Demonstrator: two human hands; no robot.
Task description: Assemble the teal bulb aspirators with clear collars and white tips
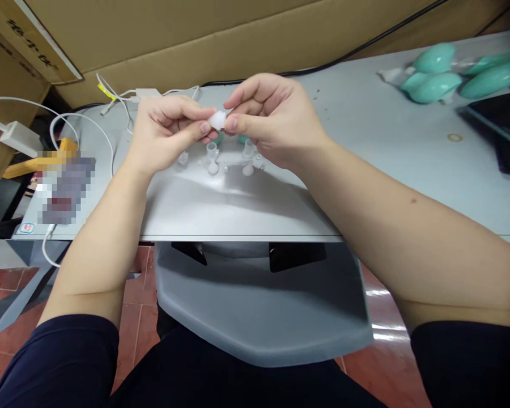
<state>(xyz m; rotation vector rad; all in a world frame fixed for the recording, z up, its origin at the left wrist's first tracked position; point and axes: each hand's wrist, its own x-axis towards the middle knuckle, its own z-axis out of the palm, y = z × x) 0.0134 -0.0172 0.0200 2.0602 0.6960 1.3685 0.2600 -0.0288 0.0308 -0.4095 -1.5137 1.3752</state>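
Above the table, my left hand [172,127] pinches one side of a small white plastic piece [218,119]. My right hand [272,116] grips its other side between thumb and fingers. The piece looks rounded, and the fingertips cover part of it. Just below the hands, several small translucent plastic fittings stand on the table, among them a cup-shaped one [212,152] and another [249,150]. Bits of mint-green [242,138] show behind them, mostly hidden by my hands.
Mint-green bulb-shaped objects [436,76] lie at the back right, near a black flat object [501,124]. White cables and a white adapter [21,139] are at the left, with a blurred-out phone-like object [68,190]. A cardboard wall [174,34] rises behind the table [238,218].
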